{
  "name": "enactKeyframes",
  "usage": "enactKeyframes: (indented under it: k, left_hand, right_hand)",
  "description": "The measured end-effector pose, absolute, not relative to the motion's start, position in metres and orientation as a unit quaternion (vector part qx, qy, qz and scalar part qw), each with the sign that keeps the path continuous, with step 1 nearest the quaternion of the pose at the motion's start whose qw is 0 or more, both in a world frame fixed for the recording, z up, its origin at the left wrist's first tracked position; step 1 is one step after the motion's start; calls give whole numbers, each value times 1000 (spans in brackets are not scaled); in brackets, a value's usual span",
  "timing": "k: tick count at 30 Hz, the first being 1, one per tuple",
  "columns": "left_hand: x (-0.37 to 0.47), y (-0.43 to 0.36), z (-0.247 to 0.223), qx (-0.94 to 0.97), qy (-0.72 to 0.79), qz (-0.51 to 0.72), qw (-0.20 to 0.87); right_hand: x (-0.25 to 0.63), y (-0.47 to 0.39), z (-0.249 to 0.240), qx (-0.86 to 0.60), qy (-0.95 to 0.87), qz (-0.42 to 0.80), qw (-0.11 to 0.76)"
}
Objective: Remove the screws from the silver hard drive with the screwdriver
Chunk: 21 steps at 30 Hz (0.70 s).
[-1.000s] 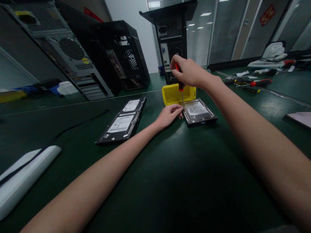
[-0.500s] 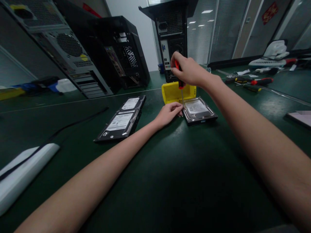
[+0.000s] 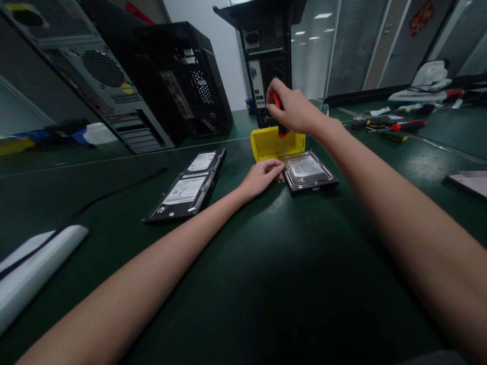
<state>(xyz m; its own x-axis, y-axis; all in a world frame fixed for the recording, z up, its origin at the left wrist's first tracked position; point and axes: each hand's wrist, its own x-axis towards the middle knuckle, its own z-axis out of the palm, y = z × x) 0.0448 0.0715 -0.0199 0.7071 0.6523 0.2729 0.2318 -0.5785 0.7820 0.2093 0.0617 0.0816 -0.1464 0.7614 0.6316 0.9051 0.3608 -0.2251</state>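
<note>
My right hand (image 3: 291,107) is closed around the red and black handle of a screwdriver (image 3: 282,131), held upright. Its shaft points down to the left edge of a hard drive (image 3: 307,170) with a white label, lying flat on the green table (image 3: 266,263). Beside that same edge rests my left hand (image 3: 265,175), its fingers curled together near the screwdriver's tip; whatever they pinch is too small to make out. Directly behind the drive stands a yellow open case (image 3: 270,143). Two more hard drives (image 3: 185,190) lie end to end left of my left hand.
Computer cases (image 3: 276,66) stand along the back, with others (image 3: 190,76) at the left. Pliers and hand tools (image 3: 409,126) lie at the right. A black cable (image 3: 114,192) runs over a white object (image 3: 49,268) at the left. A flat pale item (image 3: 472,183) sits far right.
The whole view has shifted slightly, so everything appears a little further left. Both hands keep their places at the drive, and the screwdriver is still held upright.
</note>
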Motion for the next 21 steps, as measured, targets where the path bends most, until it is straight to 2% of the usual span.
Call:
enactKeyframes:
  k: [21]
  left_hand:
    - [46,68,-17,838,262,282,388]
  right_hand:
    - [206,57,94,-570,-747,-79,334]
